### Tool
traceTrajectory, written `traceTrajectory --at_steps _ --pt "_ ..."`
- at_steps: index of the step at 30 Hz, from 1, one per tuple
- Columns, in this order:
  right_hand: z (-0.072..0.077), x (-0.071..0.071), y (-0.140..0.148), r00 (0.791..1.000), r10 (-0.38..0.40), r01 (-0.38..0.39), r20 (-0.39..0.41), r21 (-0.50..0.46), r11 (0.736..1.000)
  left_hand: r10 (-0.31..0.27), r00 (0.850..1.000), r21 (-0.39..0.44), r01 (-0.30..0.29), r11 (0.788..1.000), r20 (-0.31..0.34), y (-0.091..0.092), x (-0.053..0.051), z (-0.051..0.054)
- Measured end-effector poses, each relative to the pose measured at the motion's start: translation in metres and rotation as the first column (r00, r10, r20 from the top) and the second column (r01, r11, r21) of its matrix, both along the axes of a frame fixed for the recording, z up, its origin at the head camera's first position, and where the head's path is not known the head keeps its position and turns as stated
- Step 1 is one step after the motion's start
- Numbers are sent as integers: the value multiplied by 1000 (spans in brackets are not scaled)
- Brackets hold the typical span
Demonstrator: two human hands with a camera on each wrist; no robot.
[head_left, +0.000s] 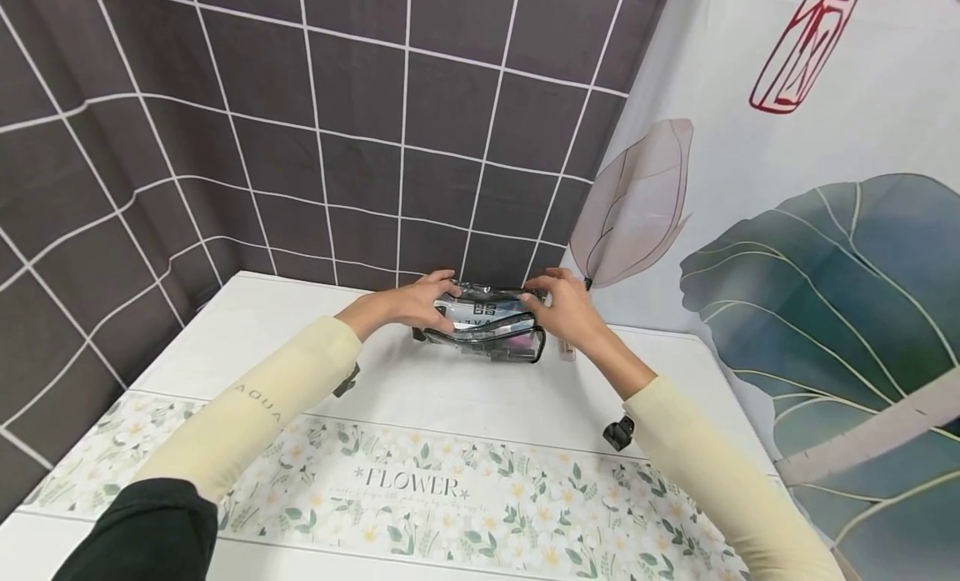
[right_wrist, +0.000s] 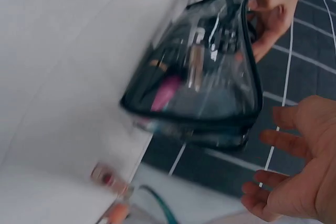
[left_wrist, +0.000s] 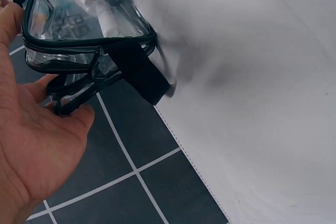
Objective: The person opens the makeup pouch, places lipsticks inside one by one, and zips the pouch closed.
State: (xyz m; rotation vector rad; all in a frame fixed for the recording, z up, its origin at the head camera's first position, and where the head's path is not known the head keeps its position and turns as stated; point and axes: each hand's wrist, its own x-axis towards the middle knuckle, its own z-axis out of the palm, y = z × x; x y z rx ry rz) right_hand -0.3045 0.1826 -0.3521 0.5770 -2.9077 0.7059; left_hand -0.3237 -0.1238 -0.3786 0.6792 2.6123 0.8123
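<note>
A clear zip pouch [head_left: 491, 348] with black trim rests at the back of the white table, with printed letters on its side. Small cosmetics show through the plastic, among them a pink item [right_wrist: 167, 92] and a slim tube [right_wrist: 196, 66]. My left hand [head_left: 420, 304] grips the pouch's left end by its upper black-trimmed edge, thumb toward me. A black fabric tab [left_wrist: 137, 71] sticks out from that end. Beside the right end is my right hand [head_left: 566, 308]; in the right wrist view its fingers [right_wrist: 286, 142] are loosely bent and apart from the pouch.
A small clear bottle [head_left: 567, 350] with pinkish contents lies just right of the pouch. Behind stands a dark curtain [head_left: 360, 164] with a white grid. Leaf-printed fabric [head_left: 810, 314] hangs at the right. A flower-printed band [head_left: 408, 502] crosses the table's front.
</note>
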Motion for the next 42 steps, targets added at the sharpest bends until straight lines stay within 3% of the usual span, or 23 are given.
traceTrajectory --at_steps 6,12,21,25,29,33,37,42 --pt "-5 -15 36 995 -100 100 16 -10 995 8 1000 -2 -8 1000 4 -1 0 3" --pt "-30 -26 75 976 -203 200 75 53 978 5 1000 5 -5 1000 25 0 1 3" --pt "-55 -37 97 935 -316 280 161 214 936 6 1000 17 -6 1000 8 -1 0 1" --pt "-62 -37 102 924 -341 295 175 243 924 5 1000 6 -5 1000 -4 0 0 0" --pt "-66 -37 105 928 -339 298 156 236 925 -4 998 -27 3 1000 -57 1 2 1" --pt "-67 -36 106 933 -333 300 135 216 929 -29 985 -89 14 996 -172 3 5 2" --pt "-61 -36 107 936 -331 307 116 185 934 -49 960 -139 11 990 -274 5 7 3" --pt "-45 -36 108 946 -316 302 70 159 940 -53 947 -153 4 988 -316 7 10 2"
